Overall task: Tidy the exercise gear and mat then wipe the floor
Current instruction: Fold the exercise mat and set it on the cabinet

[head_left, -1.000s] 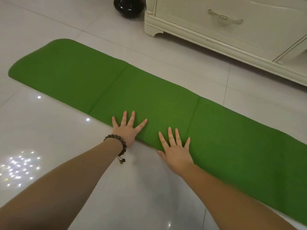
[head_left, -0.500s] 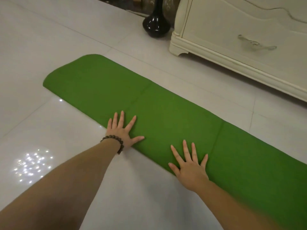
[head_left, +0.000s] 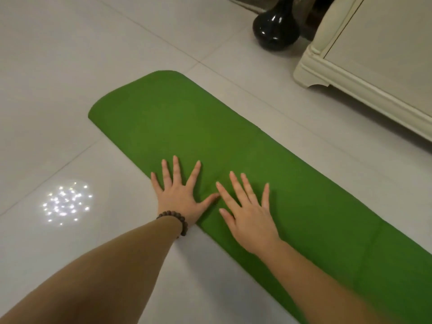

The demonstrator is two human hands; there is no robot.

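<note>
A long green exercise mat [head_left: 233, 127], folded lengthwise into a narrow strip, lies diagonally on the pale tiled floor, its rounded end at the upper left. My left hand [head_left: 181, 192], with a dark bead bracelet on the wrist, presses flat on the mat's near edge with fingers spread. Just to its right, my right hand [head_left: 250, 213] lies flat on the mat with straight fingers. The left thumb tip nearly meets the right index finger. The mat's right part runs out of the frame.
A cream cabinet [head_left: 374, 54] stands at the upper right, close behind the mat. A glossy black vase [head_left: 275, 29] sits on the floor beside the cabinet's corner. Glossy tiles with a light reflection [head_left: 66, 202] spread to the left.
Both hands have slid left along the mat toward its rounded end and come closer together, and the view has shifted left with them.
</note>
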